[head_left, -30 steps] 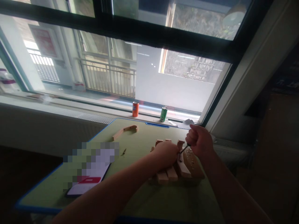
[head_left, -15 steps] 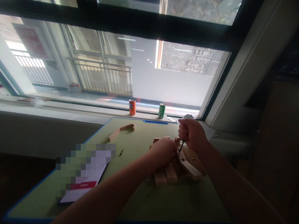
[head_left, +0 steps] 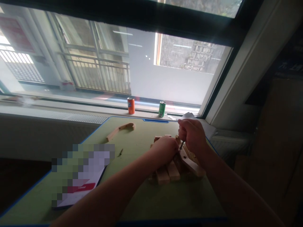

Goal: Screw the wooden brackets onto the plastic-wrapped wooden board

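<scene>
Closed around a screwdriver (head_left: pixel 181 145), my right hand (head_left: pixel 193 133) hides its handle; the dark shaft slants down to an angled wooden piece (head_left: pixel 190 162) with a dark hole in it. My left hand (head_left: pixel 165 148) is closed over the wooden slats (head_left: pixel 173 171) beside that piece, close to the screwdriver's tip; its fingertips are hidden. The slats and the angled piece lie together as one wooden assembly on the table. Small shiny bits, too blurred to name, lie to the right, partly behind my right forearm.
A loose curved wooden piece (head_left: pixel 120 128) lies at the back left of the green table (head_left: pixel 139 132). A small dark item (head_left: pixel 120 152) is nearer, beside a partly pixelated flat sheet or device (head_left: pixel 99 167). An orange can (head_left: pixel 131 106) and a green can (head_left: pixel 162 109) stand on the windowsill.
The view has shifted slightly, moving the scene a little left and up. Both hands keep their holds; my right hand and the screwdriver sit slightly lower against the wood.
</scene>
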A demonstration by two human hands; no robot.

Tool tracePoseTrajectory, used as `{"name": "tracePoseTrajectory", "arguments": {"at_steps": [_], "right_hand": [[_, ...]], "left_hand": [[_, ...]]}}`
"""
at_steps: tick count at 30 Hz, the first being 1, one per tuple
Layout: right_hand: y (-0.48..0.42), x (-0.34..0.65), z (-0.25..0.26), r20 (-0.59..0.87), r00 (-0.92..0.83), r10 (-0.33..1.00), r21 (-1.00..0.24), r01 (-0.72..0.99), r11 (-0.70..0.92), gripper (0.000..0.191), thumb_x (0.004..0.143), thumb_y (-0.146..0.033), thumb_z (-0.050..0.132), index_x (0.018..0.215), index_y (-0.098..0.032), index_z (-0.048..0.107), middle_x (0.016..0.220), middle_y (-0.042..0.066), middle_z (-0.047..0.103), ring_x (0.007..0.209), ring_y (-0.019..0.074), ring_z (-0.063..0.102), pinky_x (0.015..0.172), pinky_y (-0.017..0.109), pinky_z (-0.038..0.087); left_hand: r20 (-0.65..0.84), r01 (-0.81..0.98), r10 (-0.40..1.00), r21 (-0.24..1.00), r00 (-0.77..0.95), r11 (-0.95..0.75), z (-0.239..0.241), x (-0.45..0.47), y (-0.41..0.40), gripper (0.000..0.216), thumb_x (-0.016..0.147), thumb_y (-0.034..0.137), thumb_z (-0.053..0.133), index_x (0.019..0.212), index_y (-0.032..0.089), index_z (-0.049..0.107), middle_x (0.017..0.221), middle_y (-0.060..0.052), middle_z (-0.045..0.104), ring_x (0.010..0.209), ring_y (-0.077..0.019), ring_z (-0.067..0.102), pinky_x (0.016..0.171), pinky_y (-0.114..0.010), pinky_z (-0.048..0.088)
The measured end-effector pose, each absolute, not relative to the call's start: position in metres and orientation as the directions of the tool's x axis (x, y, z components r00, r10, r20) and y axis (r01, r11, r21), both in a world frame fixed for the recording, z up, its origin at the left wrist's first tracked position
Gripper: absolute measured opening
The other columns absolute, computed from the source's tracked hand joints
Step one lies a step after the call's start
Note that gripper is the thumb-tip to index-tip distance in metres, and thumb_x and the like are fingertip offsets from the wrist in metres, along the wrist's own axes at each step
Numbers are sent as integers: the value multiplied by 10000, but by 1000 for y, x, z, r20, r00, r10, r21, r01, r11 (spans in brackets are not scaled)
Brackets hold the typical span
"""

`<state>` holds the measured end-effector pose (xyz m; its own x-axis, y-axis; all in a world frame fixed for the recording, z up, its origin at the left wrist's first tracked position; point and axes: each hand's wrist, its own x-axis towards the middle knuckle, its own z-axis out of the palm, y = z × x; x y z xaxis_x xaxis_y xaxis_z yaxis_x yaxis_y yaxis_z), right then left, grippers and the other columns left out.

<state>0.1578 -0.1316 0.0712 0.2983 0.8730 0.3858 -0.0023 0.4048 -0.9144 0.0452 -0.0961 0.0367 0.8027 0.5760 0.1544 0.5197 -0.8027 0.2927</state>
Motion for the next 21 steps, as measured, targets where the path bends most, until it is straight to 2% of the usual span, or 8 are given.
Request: {"name": "tracePoseTrajectory", "arguments": {"at_steps": [8,13,17,21], "right_hand": [[-124,150,75,399,263,878,-916,156,370,365,739,-322,529,425,-192,394,334,-61,345,313,53,294,335,213,215],[-115,156,76,355,380,854,-930,52,363,362,701,-294,546,426,-213,324,307,-81,291,280,47,220,304,218,145],[-112,157,79,336,371,866,-936,28,351,351,689,-277,549,435,-219,314,304,-86,285,274,49,223,302,216,145],[-110,155,83,276,398,875,-952,-16,307,348,676,-270,551,441,-224,298,297,-93,271,262,45,201,294,219,114]], "left_hand": [[199,526,594,306,780,-793,33,44,-96,243,786,303,472,742,199,687,839,-68,616,725,-171,561,666,-270,413],[164,557,605,261,779,-788,35,46,-97,275,796,327,449,758,201,691,817,-77,614,698,-181,561,639,-280,409],[170,562,605,240,778,-791,37,48,-98,283,800,338,440,771,185,676,779,-87,618,747,-211,572,656,-297,412],[156,574,618,251,771,-779,36,49,-97,306,816,351,422,799,164,664,784,-89,622,749,-195,577,681,-284,417]]}}
